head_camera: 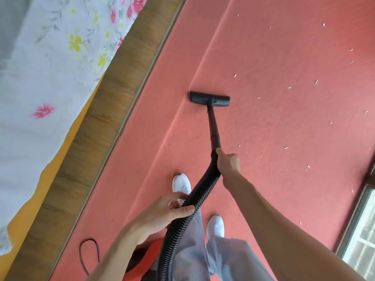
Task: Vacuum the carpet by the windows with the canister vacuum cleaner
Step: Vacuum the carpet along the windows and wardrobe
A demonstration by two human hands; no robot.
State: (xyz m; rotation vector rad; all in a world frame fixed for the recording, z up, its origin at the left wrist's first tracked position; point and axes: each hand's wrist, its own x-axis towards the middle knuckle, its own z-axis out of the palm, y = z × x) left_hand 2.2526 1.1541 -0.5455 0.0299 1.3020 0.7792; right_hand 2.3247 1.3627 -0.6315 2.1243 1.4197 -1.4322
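Observation:
A black floor nozzle (210, 99) lies flat on the red carpet (284, 118) ahead of me. Its black wand (214, 128) runs back to my right hand (228, 162), which grips the wand's end where the ribbed black hose (194, 199) begins. My left hand (172, 207) holds the hose lower down, with thumb and fingers curled round it. The hose drops to the red canister (146, 258) at my left leg, mostly hidden by my arm. Several white scraps (235, 75) lie scattered over the carpet to the right of the nozzle.
A bed with a floral sheet (50, 67) and a wooden side board (105, 118) runs along the left. A window frame (361, 220) sits at the lower right. A thin dark cord (89, 252) loops on the carpet by the canister. My white shoes (181, 183) stand on the carpet.

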